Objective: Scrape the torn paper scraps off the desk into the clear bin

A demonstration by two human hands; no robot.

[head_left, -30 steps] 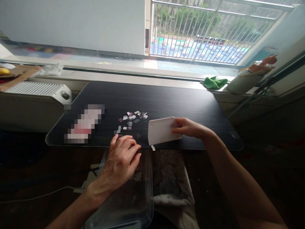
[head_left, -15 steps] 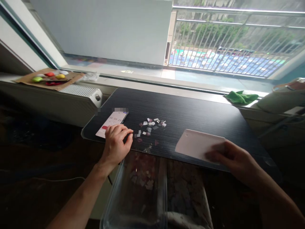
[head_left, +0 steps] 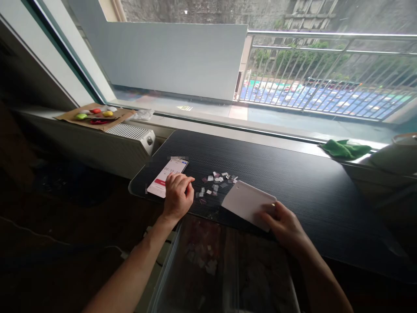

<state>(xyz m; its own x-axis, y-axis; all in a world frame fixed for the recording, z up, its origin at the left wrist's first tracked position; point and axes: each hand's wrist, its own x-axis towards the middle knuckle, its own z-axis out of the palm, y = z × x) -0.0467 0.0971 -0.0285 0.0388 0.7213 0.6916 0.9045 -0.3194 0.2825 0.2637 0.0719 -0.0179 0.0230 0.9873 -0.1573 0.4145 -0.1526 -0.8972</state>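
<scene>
My right hand [head_left: 283, 221] grips one end of a flat white plastic scraper [head_left: 244, 202] with a small hole in its corner. The scraper is tilted over the dark table [head_left: 286, 174], its far edge close to a scatter of small clear and purplish flakes [head_left: 215, 184]. To the left of those flakes is my left hand [head_left: 179, 195], its fingers loosely bent and its thumb a little apart, with nothing visible in them. It overlaps the lower right of a phone [head_left: 159, 184] showing a running timer.
Below the table's front edge stands a clear plastic bin [head_left: 166, 269] with flakes inside. On the sill, a brown board [head_left: 68, 115] carries several coloured lumps, and a green cloth [head_left: 345, 149] lies at right. A white ridged box [head_left: 133, 134] is at the table's left.
The scraper and my right hand have come left, closer to the flakes, and the scraper is more tilted. My left hand stays by the phone. The camera view has shifted.
</scene>
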